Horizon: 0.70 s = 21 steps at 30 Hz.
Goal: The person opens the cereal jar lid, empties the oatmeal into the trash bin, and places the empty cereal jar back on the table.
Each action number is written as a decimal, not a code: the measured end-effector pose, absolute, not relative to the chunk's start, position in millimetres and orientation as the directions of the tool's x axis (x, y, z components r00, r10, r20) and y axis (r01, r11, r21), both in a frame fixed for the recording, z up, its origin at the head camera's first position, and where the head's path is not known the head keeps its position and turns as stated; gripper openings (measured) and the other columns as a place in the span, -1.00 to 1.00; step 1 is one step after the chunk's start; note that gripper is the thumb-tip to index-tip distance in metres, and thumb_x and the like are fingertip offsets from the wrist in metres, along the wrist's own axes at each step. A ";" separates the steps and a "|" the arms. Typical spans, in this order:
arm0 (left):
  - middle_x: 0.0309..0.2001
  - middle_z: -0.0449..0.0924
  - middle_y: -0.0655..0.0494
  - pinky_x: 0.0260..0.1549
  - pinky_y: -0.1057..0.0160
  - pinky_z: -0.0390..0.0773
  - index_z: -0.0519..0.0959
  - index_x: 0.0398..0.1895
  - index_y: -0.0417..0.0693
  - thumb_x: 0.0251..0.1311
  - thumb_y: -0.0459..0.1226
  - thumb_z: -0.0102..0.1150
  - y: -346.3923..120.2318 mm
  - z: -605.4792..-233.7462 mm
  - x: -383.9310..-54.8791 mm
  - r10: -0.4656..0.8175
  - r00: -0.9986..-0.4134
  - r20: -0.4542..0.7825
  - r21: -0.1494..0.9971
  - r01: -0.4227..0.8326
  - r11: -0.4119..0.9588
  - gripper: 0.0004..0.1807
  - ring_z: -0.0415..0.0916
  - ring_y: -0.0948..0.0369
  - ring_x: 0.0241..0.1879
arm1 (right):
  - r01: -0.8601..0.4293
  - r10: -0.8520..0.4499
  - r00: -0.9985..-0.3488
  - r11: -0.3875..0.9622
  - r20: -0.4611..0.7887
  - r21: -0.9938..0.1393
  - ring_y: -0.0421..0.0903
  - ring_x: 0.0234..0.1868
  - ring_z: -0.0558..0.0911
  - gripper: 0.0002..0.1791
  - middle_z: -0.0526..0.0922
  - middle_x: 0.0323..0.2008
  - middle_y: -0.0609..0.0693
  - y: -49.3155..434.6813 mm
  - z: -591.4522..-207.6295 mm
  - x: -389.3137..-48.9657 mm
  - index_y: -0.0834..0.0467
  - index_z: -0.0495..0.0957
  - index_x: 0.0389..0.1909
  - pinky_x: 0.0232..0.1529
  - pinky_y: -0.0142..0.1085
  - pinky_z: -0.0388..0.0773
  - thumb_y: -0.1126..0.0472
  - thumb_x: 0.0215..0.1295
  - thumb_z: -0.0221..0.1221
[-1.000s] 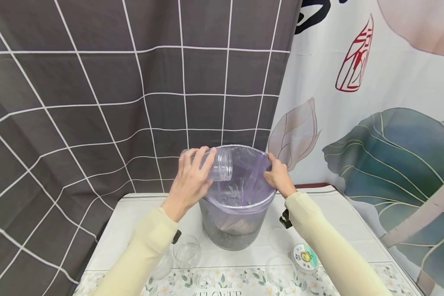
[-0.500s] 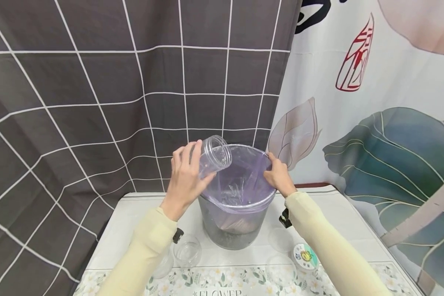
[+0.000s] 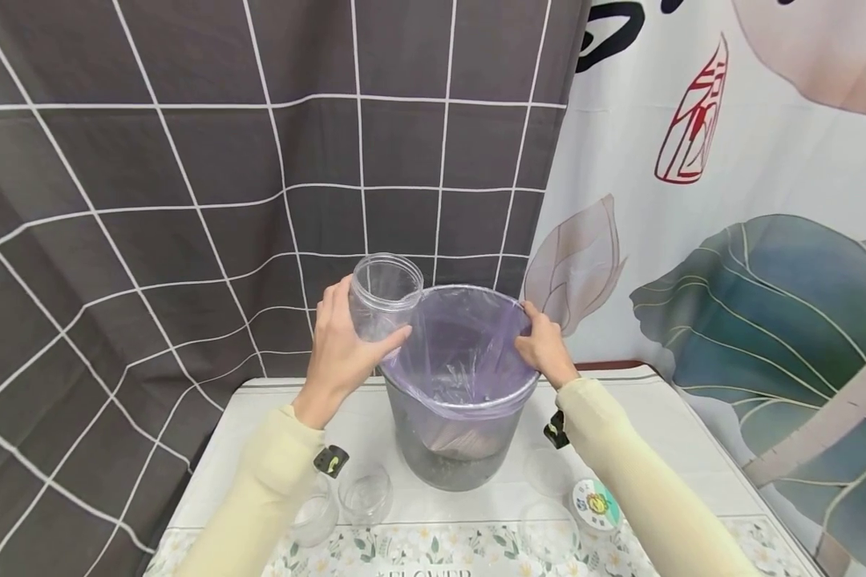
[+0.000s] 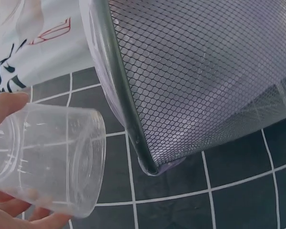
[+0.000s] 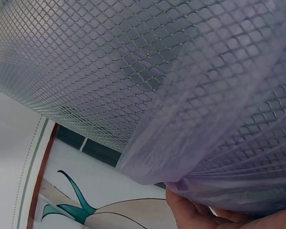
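My left hand [image 3: 346, 340] grips a clear plastic jar [image 3: 384, 298] beside the left rim of a mesh trash can [image 3: 443, 457]. The jar's wide mouth faces up, and no lid is on it. In the left wrist view the jar [image 4: 52, 157] looks see-through, with fingers and thumb around its side. A thin purple trash bag [image 3: 469, 344] lines the can and folds over its rim. My right hand [image 3: 546, 346] holds the can's right rim where the bag is folded over; in the right wrist view the fingers pinch the bag [image 5: 167, 157] at its edge.
Two clear jars [image 3: 366, 493] stand on the table left of the can. Right of it lie clear round lids [image 3: 548, 471] and a round container with a green and white printed top [image 3: 596, 505]. A dark grid curtain [image 3: 317, 184] hangs close behind.
The jar has turned from lying sideways, mouth over the can, to mouth up, and moved left out of the can's opening with my left hand. My right hand stays at the rim.
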<state>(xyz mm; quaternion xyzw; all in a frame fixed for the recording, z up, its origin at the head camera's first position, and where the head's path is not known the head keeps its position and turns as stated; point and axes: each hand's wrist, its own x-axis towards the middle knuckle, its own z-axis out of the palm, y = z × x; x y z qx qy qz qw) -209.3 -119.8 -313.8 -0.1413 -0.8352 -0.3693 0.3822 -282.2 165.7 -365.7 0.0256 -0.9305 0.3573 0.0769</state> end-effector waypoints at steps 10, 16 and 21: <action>-0.04 0.42 0.00 -0.14 0.17 0.56 0.31 0.18 -0.14 -0.38 0.02 0.50 -124.0 -314.6 -197.3 -0.101 -0.738 0.667 0.637 0.494 0.592 -0.04 0.43 0.11 -0.07 | -0.100 0.009 -0.988 0.737 0.157 -0.668 0.35 0.08 0.41 -0.20 0.36 0.13 0.43 165.5 -365.4 -281.2 0.14 0.14 0.34 0.00 0.11 0.46 0.40 -0.09 -0.06; -0.06 0.45 -0.02 -0.19 0.20 0.60 0.35 0.14 -0.13 -0.41 -0.02 0.53 -124.9 -319.0 -190.1 -0.114 -0.718 0.687 0.637 0.520 0.569 -0.07 0.45 0.13 -0.09 | -0.106 0.006 -0.986 0.743 0.165 -0.661 0.37 0.08 0.40 -0.22 0.37 0.11 0.43 166.3 -366.2 -281.9 0.14 0.17 0.32 0.01 0.13 0.43 0.40 -0.10 -0.06; -0.07 0.48 0.00 -0.23 0.23 0.61 0.37 0.10 -0.14 -0.43 -0.06 0.54 -122.8 -322.1 -184.8 -0.138 -0.693 0.707 0.635 0.538 0.554 -0.10 0.47 0.15 -0.11 | -0.100 0.009 -0.987 0.742 0.160 -0.662 0.35 0.08 0.41 -0.21 0.37 0.13 0.42 167.3 -367.5 -283.1 0.14 0.14 0.33 0.01 0.11 0.44 0.39 -0.08 -0.06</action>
